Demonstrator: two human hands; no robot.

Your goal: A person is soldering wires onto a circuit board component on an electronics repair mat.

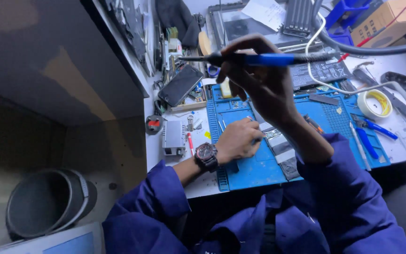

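My right hand (259,80) is raised above the bench and grips a soldering iron (254,59) with a blue and black handle. Its tip points left, and its cable runs off to the right. My left hand (238,138), with a dark watch on the wrist, rests on the blue work mat (325,117). Its fingers pinch thin tweezers (252,120) beside a small circuit board (278,141). Both arms wear blue sleeves.
A dark phone (180,84) and a small grey box (173,137) lie left of the mat. A tape roll (374,103), blue-handled pliers (374,127) and a cardboard box (386,19) sit to the right. A grey bin (45,202) stands on the floor at the left.
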